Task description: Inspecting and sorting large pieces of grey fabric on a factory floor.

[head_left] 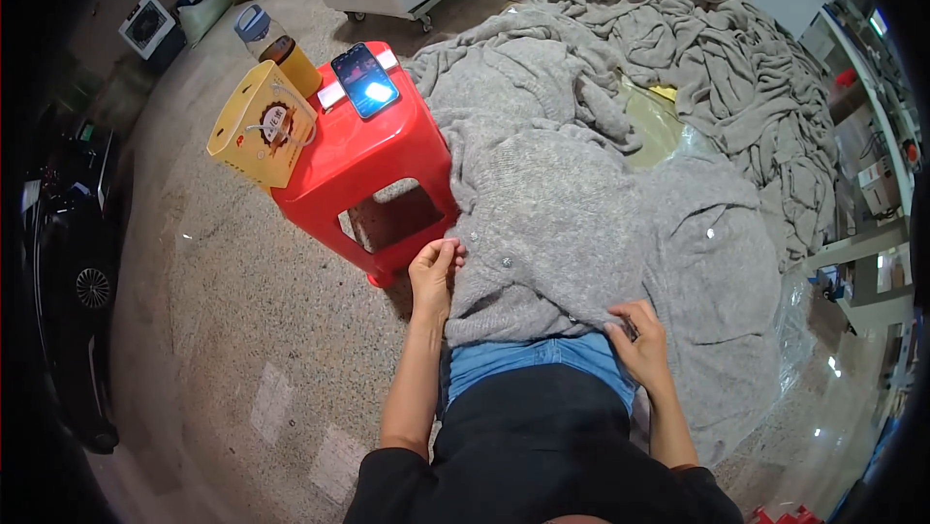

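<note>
I see one grey knitted cardigan (552,233) draped over my lap and spilling onto the floor, its buttoned edge running beside the red plastic stool (363,170). My left hand (434,270) has its fingers pinched on the cardigan's left edge near a button; my right hand (639,335) has its fingers closed on the bottom hem. I judge the knit soft, limp and fairly light, prone to stretch, so it is best held at hem and edge with both hands. A large heap of grey knitwear (697,49) lies beyond, too tangled to count. On the stool rests one phone (365,79); one yellow carton (260,127) stands beside it.
</note>
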The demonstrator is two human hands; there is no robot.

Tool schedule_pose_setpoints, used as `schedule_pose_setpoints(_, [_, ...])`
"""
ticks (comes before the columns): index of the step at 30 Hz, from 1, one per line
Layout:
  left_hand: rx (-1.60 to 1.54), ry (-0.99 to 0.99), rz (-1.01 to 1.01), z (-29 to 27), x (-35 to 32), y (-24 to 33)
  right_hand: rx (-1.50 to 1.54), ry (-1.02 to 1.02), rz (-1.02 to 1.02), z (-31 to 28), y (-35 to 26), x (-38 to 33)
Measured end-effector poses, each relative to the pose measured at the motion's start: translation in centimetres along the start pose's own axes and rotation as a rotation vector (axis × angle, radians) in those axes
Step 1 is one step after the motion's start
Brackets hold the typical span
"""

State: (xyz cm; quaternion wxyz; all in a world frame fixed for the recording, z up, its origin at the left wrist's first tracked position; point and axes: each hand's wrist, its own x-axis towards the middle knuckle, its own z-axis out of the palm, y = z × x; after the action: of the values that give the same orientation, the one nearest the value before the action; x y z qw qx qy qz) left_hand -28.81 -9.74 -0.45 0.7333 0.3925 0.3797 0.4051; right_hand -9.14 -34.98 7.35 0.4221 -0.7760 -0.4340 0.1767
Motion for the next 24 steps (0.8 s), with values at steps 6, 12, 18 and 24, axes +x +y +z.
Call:
schedule_pose_setpoints(6, [-0.046, 0.032, -0.085, 0.6, -1.9, 0.9, 0.088, 0.041, -0.031, 1.2, -0.7, 0.3])
schedule_pose_setpoints(12, [-0.045, -0.112, -0.185, 2.1, -1.1, 1.5, 0.095, 0.025, -0.017, 2.7, -1.4, 0.0])
schedule_pose_setpoints(18, [-0.084, -0.101, -0.071, 3.6, -1.3, 1.7, 0.078, 0.030, 0.015, 2.6, -1.6, 0.3])
schedule_pose_setpoints(24, [-0.050, -0.109, -0.046, 3.2, -1.1, 1.2, 0.069, 0.010, 0.038, 2.6, -1.7, 0.3])
